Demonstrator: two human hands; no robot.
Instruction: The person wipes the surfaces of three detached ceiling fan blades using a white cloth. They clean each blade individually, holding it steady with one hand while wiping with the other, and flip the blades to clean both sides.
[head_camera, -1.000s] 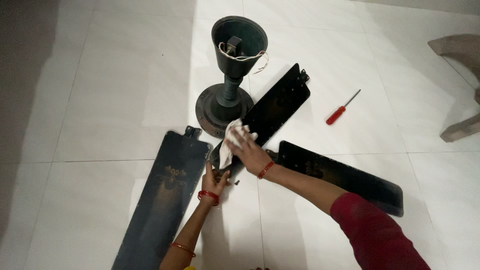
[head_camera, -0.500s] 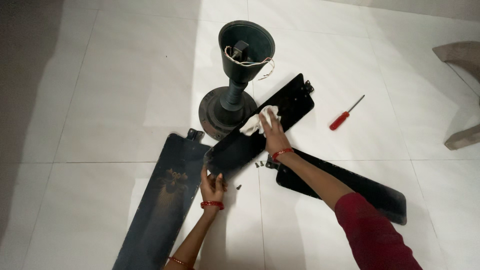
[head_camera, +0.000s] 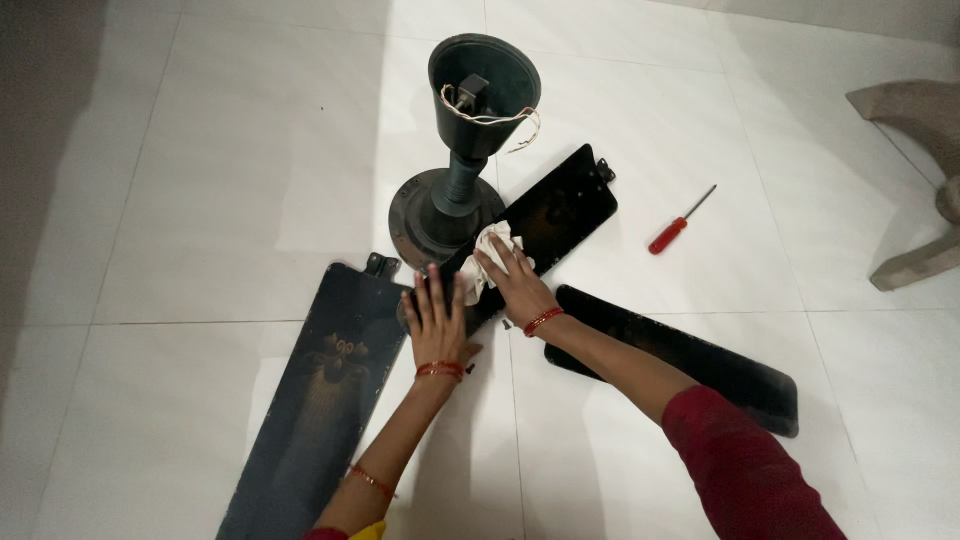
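Under the right hand (head_camera: 515, 285), whose grip is bunched on a white cloth (head_camera: 492, 252) mid-blade, the dark fan blade (head_camera: 530, 225) lies on the floor with only the flat, open left hand (head_camera: 437, 322) pinning its near end, so a hard wipe could skid it into the motor housing (head_camera: 450, 205) or loose screws.

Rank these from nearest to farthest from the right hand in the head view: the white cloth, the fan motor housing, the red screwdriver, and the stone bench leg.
1. White cloth: under the right hand, on the middle fan blade.
2. Fan motor housing: just beyond, up and left.
3. Red screwdriver: on the floor, to the right.
4. Stone bench leg: at the far right edge.
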